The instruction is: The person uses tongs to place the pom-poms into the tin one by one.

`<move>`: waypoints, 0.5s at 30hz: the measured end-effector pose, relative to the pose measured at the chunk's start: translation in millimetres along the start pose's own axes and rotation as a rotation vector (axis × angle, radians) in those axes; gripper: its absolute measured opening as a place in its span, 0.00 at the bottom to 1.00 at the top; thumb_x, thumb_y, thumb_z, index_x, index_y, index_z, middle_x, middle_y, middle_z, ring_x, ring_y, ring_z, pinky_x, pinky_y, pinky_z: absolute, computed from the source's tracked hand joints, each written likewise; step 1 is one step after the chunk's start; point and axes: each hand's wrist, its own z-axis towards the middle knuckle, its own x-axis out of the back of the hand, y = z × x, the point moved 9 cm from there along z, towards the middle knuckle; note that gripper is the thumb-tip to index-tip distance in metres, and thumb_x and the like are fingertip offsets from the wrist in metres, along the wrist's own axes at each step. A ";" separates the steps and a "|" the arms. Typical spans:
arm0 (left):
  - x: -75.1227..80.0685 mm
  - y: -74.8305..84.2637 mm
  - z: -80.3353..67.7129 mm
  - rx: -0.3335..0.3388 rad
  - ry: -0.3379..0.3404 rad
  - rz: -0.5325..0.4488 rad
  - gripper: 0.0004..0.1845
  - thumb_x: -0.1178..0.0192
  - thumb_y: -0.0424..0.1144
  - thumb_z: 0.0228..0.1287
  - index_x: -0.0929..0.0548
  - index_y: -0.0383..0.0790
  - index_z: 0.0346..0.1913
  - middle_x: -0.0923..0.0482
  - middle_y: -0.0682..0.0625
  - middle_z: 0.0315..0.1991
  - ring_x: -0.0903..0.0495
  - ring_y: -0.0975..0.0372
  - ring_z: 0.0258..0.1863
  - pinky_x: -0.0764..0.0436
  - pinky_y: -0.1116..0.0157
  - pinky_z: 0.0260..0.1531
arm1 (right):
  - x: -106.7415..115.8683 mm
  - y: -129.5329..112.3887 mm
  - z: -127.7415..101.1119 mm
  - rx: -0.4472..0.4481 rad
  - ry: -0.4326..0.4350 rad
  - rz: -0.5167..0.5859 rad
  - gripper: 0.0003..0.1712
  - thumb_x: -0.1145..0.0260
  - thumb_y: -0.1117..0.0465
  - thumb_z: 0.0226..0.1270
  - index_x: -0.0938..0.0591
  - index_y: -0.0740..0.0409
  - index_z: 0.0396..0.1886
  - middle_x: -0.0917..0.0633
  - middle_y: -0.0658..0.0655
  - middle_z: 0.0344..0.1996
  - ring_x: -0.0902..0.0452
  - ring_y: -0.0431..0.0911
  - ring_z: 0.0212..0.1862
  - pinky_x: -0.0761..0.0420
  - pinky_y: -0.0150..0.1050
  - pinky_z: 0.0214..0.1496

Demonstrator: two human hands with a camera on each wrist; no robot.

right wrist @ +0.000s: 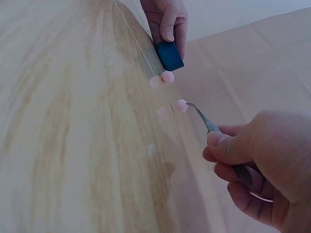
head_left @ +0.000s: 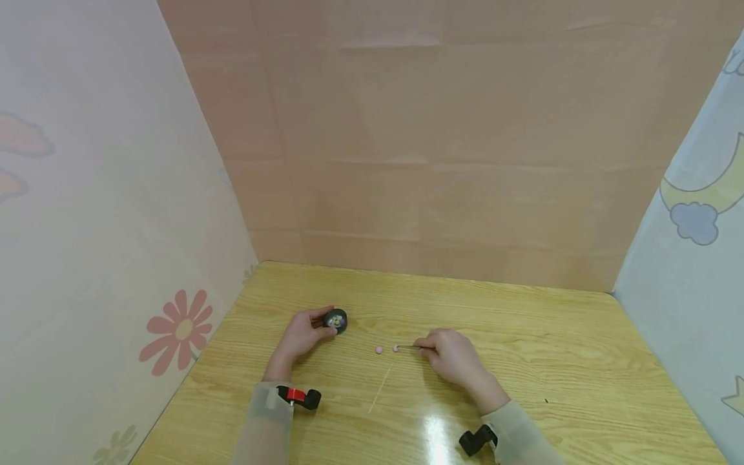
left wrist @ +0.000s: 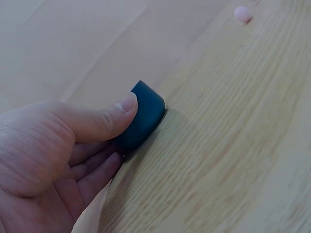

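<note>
Both hands rest on the wooden table (head_left: 523, 361). Farthest left, the left hand (head_left: 299, 339) grips a small dark round dish (head_left: 336, 320), thumb and fingers curled around its wall; tiny beads show inside it. Just to its right a loose pink bead (head_left: 379, 350) lies on the bare wood, with a thin pale stick (head_left: 380, 387) lying nearer the person. Next comes a second pink bead (right wrist: 181, 105), touching the curved tip of the metal tweezers (right wrist: 206, 121) pinched in the right hand (head_left: 456, 358). Judging by this, the pick-up is under way; the next move probably calls for a gentle squeeze, since a round bead slips easily.
</note>
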 end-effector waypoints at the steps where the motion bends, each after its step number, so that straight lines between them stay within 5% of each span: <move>1: 0.0 -0.1 0.0 0.000 0.001 0.000 0.30 0.26 0.31 0.68 0.19 0.36 0.72 0.19 0.38 0.67 0.17 0.48 0.64 0.18 0.51 0.64 | 0.6 -0.3 0.1 -0.003 -0.001 0.003 0.11 0.21 0.66 0.65 0.04 0.49 0.45 0.13 0.41 0.30 0.27 0.31 0.29 0.24 0.33 0.30; 15: 0.8 0.8 0.5 -0.014 -0.011 0.011 0.31 0.25 0.31 0.66 0.19 0.35 0.72 0.19 0.38 0.67 0.17 0.47 0.64 0.18 0.50 0.64 | 5.5 -1.1 0.1 -0.035 0.017 0.044 0.12 0.21 0.67 0.65 0.04 0.48 0.45 0.09 0.44 0.36 0.13 0.40 0.37 0.15 0.38 0.36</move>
